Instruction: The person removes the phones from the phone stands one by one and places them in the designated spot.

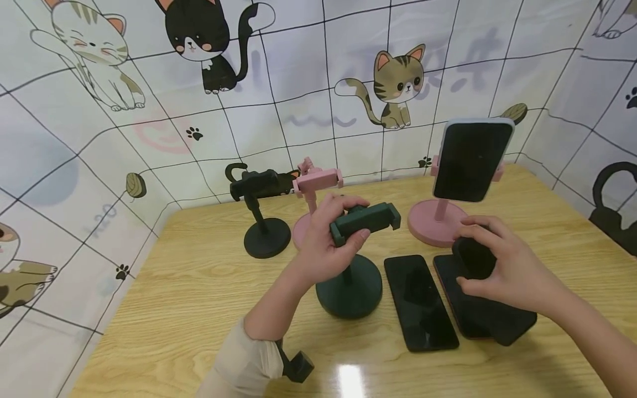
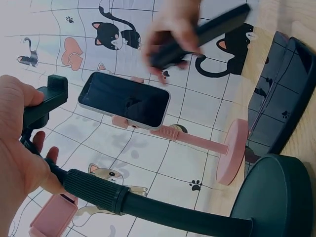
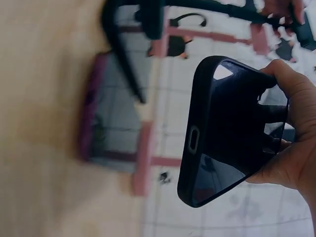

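My left hand (image 1: 343, 229) grips the clamp (image 1: 365, 219) of a dark green phone stand whose round base (image 1: 348, 292) sits on the wooden table (image 1: 199, 293). In the left wrist view the fingers (image 2: 19, 148) wrap the clamp (image 2: 47, 101) above the stem (image 2: 98, 190). My right hand (image 1: 492, 265) holds a black phone (image 1: 502, 318) by its far end, tilted up just right of the stand. The right wrist view shows this phone (image 3: 232, 128) end on, pinched in my right hand (image 3: 289, 133). The left wrist view shows the right hand (image 2: 173, 29) holding it.
A black phone (image 1: 420, 301) lies flat beside the green base, and another one with a reddish edge (image 1: 450, 296) lies under the held phone. A pink stand (image 1: 433, 224) carries a phone (image 1: 473, 160). Farther back stand a pink stand (image 1: 318, 179) and a black stand (image 1: 264, 235).
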Demonstrator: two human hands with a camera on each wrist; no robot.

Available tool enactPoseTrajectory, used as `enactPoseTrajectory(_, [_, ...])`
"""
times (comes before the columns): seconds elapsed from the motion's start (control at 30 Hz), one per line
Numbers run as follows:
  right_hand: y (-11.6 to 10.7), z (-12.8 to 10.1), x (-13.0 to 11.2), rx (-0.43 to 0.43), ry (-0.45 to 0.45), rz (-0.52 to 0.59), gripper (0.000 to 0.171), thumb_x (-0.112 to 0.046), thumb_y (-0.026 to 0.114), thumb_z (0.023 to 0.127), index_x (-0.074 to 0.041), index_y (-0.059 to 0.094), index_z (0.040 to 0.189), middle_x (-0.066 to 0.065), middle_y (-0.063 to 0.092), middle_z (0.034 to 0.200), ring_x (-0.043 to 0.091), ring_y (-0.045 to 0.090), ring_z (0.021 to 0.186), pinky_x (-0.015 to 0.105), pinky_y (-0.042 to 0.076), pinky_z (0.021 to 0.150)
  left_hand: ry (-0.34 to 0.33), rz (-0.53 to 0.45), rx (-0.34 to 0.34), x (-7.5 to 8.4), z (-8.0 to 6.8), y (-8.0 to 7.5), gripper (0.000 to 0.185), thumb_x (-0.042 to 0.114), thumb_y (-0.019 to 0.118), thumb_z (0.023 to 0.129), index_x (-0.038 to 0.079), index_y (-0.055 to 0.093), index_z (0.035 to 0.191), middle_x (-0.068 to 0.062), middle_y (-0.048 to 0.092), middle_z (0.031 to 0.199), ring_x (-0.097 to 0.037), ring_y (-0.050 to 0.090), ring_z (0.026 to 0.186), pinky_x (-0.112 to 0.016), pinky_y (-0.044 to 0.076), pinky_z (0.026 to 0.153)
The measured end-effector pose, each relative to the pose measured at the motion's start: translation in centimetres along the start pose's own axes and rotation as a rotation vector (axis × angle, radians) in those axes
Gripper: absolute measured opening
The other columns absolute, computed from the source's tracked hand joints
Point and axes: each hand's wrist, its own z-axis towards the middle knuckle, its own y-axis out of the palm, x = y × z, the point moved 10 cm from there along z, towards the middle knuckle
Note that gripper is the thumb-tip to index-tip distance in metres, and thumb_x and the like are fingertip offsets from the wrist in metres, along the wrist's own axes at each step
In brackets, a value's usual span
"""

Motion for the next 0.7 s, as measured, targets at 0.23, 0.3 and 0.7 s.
enactPoseTrajectory(0.23, [1.5, -3.1, 6.0, -0.127, 0.145, -0.098, 0.066, -0.014, 0.086, 0.050, -0.003, 0.054, 0.107, 0.017, 0.043, 0.111, 0.034, 0.048, 0.090, 0.052, 0.044, 0.065, 0.000, 0.036, 0.053, -0.1, 1.6, 0.0, 0.034, 0.003, 0.063, 0.077, -0.003, 0.055, 0.110, -0.013, 0.050, 0.096, -0.021, 0.042, 0.088, -0.030, 0.042, 0.074])
enactPoseTrajectory(0.3, [1.6, -3.7, 7.2, -0.147, 0.160, -0.108, 0.067, -0.015, 0.086, 0.050, -0.003, 0.054, 0.106, 0.017, 0.043, 0.108, 0.034, 0.050, 0.087, 0.049, 0.045, 0.064, 0.008, 0.044, 0.064, -0.1, 2.3, 0.1, 0.034, 0.003, 0.063, 0.077, -0.003, 0.055, 0.110, -0.014, 0.050, 0.098, -0.022, 0.043, 0.090, -0.030, 0.042, 0.075])
enactPoseTrajectory(0.7, [2.6, -6.1, 12.1, -0.262, 0.302, -0.123, 0.065, -0.019, 0.083, 0.053, 0.004, 0.053, 0.106, 0.030, 0.044, 0.103, 0.044, 0.052, 0.082, 0.050, 0.044, 0.061, -0.013, 0.060, 0.099, -2.5, 6.2, 2.0, 0.035, 0.007, 0.062, 0.080, -0.001, 0.054, 0.113, -0.015, 0.046, 0.106, -0.021, 0.043, 0.096, -0.022, 0.041, 0.079])
